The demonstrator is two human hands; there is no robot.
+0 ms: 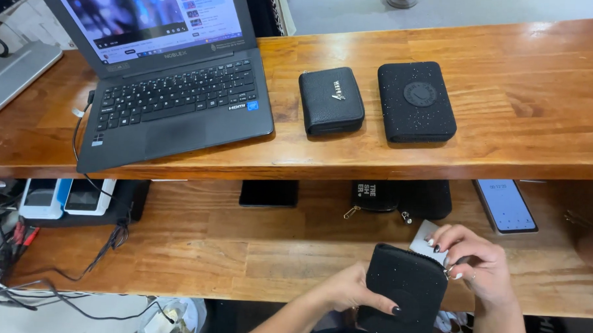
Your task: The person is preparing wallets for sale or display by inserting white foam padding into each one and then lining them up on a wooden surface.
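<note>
Wooden counter [542,96] in two tiers, viewed from above; I work at the near edge of the lower shelf [241,250]. My left hand [348,290] is closed around the side of a black speckled pouch [404,292], thumb across its front, holding it upright just off the shelf edge. My right hand [471,258] pinches a pale card [428,240] at the pouch's mouth; fingers curled, only the tips gripping. The card shows mostly above the opening; whether it is going in or coming out cannot be told, and the zip appears undone.

Upper tier: open laptop [174,90] at left, a small black wallet [331,100] and a second speckled pouch [417,102] side by side, untouched. Lower shelf: a phone [505,205] with lit screen near my right hand, two dark pouches [400,198] and a dark flat device [269,193] at the back, card readers [65,196] and loose cables [103,245] at left. Nothing lies between my hands and the shelf.
</note>
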